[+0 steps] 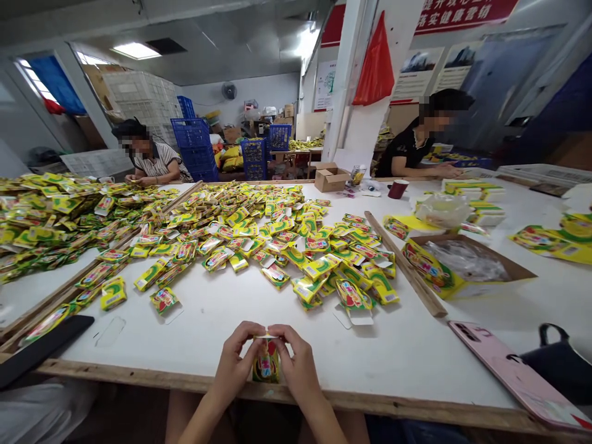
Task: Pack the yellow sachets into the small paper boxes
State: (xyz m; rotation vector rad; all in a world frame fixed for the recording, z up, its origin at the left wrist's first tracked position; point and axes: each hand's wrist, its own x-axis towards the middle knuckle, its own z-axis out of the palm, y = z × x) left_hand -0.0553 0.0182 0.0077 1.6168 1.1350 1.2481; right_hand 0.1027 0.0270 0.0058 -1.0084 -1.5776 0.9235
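A: Where is the small box, and how is it held?

B: The small box [266,365] is at the near edge of the tabletop [203,348], around the middle. The left hand [235,359] and right hand [298,365] share the grip: both are clamped on its top end, thumbs and forefingers pinching from either side. Whether it stands straight or leans, I can't tell.

A: What could go wrong?

B: I'd say the thin card could crease or tear if one side is squeezed harder than the other. It is also right by the wooden edge [393,404], so a slip toward the body might drop it into the lap. On the near right, the pink phone [513,373] reaches onto that edge; a stray elbow could knock it off.

A: And the counts?

B: Two hands, one small box between them, one phone. Two wooden dividers, one left [60,293] and one right [407,271]. One big carton [430,274] on the right, one dark red cup [398,189] on the far side, two co-workers beyond. The loose boxes [319,268] overlap too much to count.
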